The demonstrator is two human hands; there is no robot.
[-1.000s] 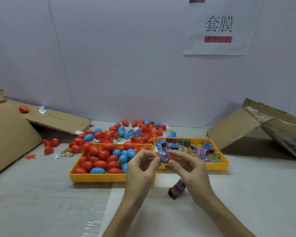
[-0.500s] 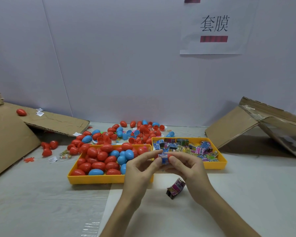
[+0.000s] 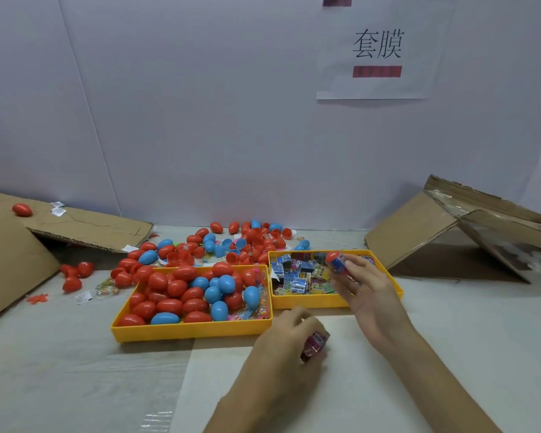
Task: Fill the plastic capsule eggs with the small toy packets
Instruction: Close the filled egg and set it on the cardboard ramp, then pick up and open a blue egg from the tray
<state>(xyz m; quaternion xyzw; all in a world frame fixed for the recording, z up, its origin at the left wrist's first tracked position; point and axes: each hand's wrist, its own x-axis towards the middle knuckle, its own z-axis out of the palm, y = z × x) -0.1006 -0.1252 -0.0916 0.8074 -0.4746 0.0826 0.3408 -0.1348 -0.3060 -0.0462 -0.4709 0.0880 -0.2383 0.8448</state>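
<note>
Reading from the left, we saw a slanted brown cardboard sheet (image 3: 10,264) with one red plastic egg (image 3: 22,210) lying on it, then a loose heap of red and blue plastic capsule eggs (image 3: 250,242) spread on the table (image 3: 60,354). Just in front of that heap sat a yellow plastic tray (image 3: 194,332) packed with more red and blue eggs. Near its front right corner we found the left hand (image 3: 289,342), low over the table, its fingers curled round a small pink printed toy packet (image 3: 316,341). Just beside the first tray's right side was a second yellow plastic tray (image 3: 308,303) full of small blue and pink printed packets. Over it the right hand (image 3: 367,292) was raised, thumb and fingertips pinching a red capsule egg with a blue printed wrap (image 3: 337,261) round its lower part, the remaining fingers loosely bent. Farther right a folded brown cardboard piece (image 3: 419,235) leaned on the table.
</note>
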